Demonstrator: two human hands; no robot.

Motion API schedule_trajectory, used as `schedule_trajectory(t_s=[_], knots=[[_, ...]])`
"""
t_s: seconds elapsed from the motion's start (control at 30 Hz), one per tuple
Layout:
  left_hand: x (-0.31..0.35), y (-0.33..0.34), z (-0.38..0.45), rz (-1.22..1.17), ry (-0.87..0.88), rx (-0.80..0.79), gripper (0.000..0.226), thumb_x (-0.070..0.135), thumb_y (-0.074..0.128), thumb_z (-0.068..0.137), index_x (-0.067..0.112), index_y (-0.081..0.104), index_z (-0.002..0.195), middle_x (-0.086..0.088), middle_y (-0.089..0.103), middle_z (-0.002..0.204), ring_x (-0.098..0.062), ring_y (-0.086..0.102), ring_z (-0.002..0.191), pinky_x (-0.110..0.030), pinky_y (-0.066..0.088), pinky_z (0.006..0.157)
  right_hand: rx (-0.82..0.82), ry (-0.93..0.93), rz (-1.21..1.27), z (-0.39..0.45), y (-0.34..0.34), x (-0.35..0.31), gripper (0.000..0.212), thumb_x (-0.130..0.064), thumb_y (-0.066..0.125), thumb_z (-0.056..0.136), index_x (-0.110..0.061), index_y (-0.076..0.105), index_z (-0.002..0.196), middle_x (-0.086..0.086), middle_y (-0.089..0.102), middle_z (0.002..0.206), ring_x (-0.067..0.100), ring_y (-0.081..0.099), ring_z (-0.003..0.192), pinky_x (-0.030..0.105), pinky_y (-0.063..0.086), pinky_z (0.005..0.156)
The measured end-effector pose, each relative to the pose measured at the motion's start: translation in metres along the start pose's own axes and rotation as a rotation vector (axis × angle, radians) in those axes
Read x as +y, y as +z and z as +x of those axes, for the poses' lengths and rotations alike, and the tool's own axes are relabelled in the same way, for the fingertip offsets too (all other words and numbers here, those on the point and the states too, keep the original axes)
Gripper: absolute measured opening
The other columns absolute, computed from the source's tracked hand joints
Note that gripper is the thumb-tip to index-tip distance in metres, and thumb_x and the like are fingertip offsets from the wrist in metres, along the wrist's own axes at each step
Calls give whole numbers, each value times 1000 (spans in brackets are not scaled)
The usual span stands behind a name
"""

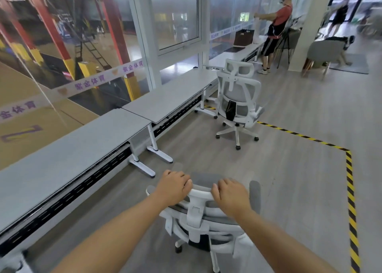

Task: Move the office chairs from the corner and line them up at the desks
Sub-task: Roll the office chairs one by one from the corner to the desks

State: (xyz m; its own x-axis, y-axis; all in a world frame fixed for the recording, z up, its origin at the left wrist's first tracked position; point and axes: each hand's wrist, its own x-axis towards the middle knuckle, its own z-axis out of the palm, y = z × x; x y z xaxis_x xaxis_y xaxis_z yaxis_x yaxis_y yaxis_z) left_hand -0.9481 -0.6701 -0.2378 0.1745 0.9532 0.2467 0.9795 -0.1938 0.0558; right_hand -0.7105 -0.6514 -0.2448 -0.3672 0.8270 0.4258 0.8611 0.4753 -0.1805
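Open grey floor stretches ahead of the two hands and to their right, bounded by a yellow-and-black tape line (351, 190) that runs up the right side and then turns left across the room. To the left of the hands a row of desks (86, 148) runs along the glass wall, their white legs (142, 165) standing out onto the floor just ahead and left of the grip.

The left hand (172, 187) and the right hand (230, 194) both curl over the top edge of the headrest of the near chair (198, 217), fingers wrapped forward over the white frame. The chair sits directly below and just beyond the hands, its back toward the person and its seat facing away, roughly along the desk row.

Farther ahead, a second chair (237, 103) stands at the desk edge, its back toward the grip, slightly turned right. Beyond it a person (275, 26) stands at the far desks.
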Motion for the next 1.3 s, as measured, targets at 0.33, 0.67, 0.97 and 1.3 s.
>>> schedule_trajectory(t_s=[0.33, 0.67, 0.97, 1.3], knots=[[-119, 23, 143, -80, 101, 8, 37, 37, 29, 97, 22, 57, 78, 8, 49, 71, -20, 51, 71, -36, 38, 77, -74, 150, -95, 152, 66, -14, 40, -42, 34, 95, -20, 58, 71, -2, 58, 67, 21, 54, 62, 36, 45, 64], [-243, 39, 246, -146, 248, 63, 31, 33, 41, 93, 21, 56, 69, 3, 52, 63, -21, 49, 62, -34, 40, 69, -32, 291, -192, 270, 134, -60, 41, -41, 36, 95, -21, 62, 69, -3, 60, 67, 22, 57, 64, 38, 46, 67], [-326, 55, 290, -127, 253, 31, 34, 36, 35, 92, 21, 60, 75, 2, 60, 72, -22, 55, 70, -39, 43, 76, -123, 392, -210, 334, 171, -110, 47, -42, 29, 96, -20, 63, 73, -3, 62, 71, 23, 57, 69, 40, 48, 73], [-350, 49, 305, -104, 212, -136, 50, 44, 19, 92, 25, 66, 91, 6, 66, 90, -19, 56, 86, -40, 39, 90, -226, 434, -128, 354, 172, -127, 60, -47, 12, 98, -21, 65, 88, -4, 63, 84, 21, 56, 84, 37, 44, 85]])
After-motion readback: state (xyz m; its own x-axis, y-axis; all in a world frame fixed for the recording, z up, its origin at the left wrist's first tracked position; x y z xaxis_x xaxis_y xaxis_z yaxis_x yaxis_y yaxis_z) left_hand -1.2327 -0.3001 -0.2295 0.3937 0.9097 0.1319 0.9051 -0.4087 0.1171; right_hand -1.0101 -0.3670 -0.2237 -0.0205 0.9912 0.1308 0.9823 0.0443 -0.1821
